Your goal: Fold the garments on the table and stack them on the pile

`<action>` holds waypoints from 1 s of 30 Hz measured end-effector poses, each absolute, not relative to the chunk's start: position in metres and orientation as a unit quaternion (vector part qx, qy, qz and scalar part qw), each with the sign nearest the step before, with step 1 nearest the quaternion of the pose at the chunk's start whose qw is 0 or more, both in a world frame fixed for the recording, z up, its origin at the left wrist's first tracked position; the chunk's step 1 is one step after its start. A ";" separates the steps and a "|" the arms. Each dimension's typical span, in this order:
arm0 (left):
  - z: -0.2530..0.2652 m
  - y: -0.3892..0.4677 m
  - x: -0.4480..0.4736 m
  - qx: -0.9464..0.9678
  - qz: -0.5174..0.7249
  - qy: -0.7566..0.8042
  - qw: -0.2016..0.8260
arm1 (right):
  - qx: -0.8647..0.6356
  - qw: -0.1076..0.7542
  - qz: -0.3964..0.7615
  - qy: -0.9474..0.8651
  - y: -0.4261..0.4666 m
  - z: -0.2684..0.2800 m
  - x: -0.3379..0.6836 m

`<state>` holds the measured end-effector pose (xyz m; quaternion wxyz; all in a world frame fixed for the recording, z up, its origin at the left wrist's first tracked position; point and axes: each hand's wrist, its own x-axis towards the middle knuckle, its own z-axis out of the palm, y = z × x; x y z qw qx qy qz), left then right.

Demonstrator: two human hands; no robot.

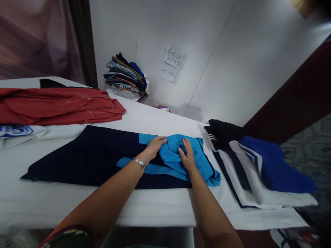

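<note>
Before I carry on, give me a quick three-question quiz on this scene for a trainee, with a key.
1. Is the silver bracelet worn on the left or the right?
2. True or false: the right hand rests on the red garment.
3. Fill in: the lower note on the wall reads ____.

Key: 1. Left. 2. False; it is on the bright blue cloth. 3. 45-50.

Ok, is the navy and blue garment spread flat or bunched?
Partly each: the navy part lies flat, but the bright blue end is bunched beneath the right hand.
</note>
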<state>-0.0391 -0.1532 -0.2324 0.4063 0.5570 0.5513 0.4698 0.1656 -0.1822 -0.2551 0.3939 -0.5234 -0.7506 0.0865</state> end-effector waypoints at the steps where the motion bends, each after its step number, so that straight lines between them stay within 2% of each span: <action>1: -0.232 -0.153 -0.039 0.555 0.476 0.546 0.410 | -0.515 0.385 0.085 -0.761 -0.184 -0.253 0.164; 7: -0.228 -0.157 -0.051 0.541 0.494 0.597 0.326 | -0.509 0.192 0.176 -0.821 -0.194 -0.247 0.150; 11: -0.216 -0.172 -0.044 0.634 0.498 0.565 0.176 | -0.520 0.177 0.170 -0.818 -0.195 -0.247 0.146; 14: -0.216 -0.183 -0.030 0.761 0.389 0.515 0.070 | -0.516 0.188 0.168 -0.819 -0.192 -0.250 0.147; 18: -0.233 -0.185 -0.020 0.788 0.184 0.576 0.115 | -0.510 0.252 0.175 -0.803 -0.186 -0.259 0.153; 23: -0.244 -0.181 -0.021 0.792 0.151 0.582 0.104 | -0.541 0.328 0.100 -0.768 -0.180 -0.255 0.163; 26: -0.244 -0.182 -0.020 0.791 0.154 0.583 0.102 | -0.594 0.302 0.033 -0.745 -0.174 -0.236 0.170; 30: -0.243 -0.182 -0.019 0.786 0.156 0.589 0.109 | -0.671 0.211 -0.035 -0.710 -0.157 -0.211 0.183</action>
